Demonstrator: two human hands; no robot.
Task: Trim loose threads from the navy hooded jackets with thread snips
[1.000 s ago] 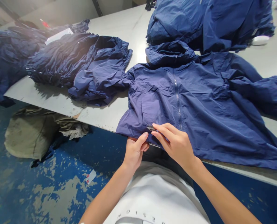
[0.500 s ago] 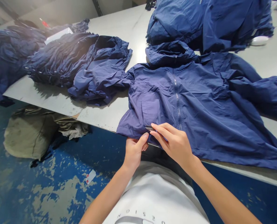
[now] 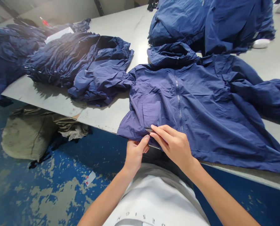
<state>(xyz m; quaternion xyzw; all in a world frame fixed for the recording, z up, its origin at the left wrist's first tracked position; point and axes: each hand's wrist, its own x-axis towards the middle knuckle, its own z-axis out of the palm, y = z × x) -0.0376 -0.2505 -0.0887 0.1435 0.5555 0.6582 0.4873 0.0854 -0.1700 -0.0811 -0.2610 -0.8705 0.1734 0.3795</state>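
A navy hooded jacket [image 3: 201, 106] with a front zip [image 3: 178, 100] lies spread across the table, its hem at the near edge. My left hand [image 3: 137, 153] pinches that hem near its left end, thumb on top and the other fingers underneath. Between the thumb and fingers of my right hand [image 3: 175, 142] is a pair of small dark thread snips [image 3: 149, 129]. Their tip points left, just above my left thumb and close over the fabric. Part of the snips is hidden by my fingers.
Piled navy garments [image 3: 66, 59] lie to the left, with a white box [image 3: 59, 35] on them. Another navy stack [image 3: 177, 23] is behind the jacket, beside a white rounded object [image 3: 261, 43]. Below the white table [image 3: 99, 117], a khaki sack [image 3: 26, 135] rests on the worn blue floor.
My right hand and the snips have shifted very slightly left. My left hand keeps its pinch on the hem, and the view has moved a little.
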